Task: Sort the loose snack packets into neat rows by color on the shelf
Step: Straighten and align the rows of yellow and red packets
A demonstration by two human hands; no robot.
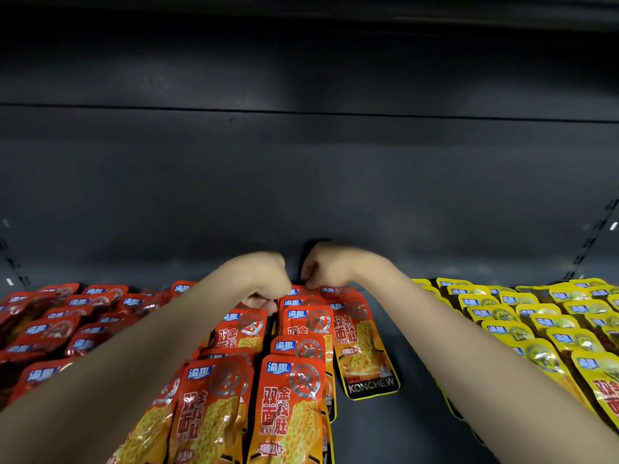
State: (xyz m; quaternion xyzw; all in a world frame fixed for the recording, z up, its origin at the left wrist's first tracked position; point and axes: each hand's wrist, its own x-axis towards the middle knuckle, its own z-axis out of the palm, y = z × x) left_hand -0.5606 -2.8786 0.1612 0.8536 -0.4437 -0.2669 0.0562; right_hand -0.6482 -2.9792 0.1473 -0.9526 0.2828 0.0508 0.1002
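Observation:
Orange snack packets (294, 390) lie in overlapping rows down the middle of the dark shelf (415, 333). Dark red packets (63, 326) fill the left side and yellow packets (542, 326) the right. My left hand (264, 283) is curled at the far end of the orange rows, fingers pinched on the top edge of an orange packet. My right hand (321, 269) is curled beside it, fingertips down on the rearmost orange packets (330, 291). Whether either hand truly grips a packet is hard to tell, because the fingers are hidden.
A bare strip of shelf runs between the orange and yellow rows. The dark back wall (301, 179) rises right behind the hands. Slotted shelf uprights (593, 242) stand at the right and left edges. One orange packet (365, 356) lies slightly askew toward the bare strip.

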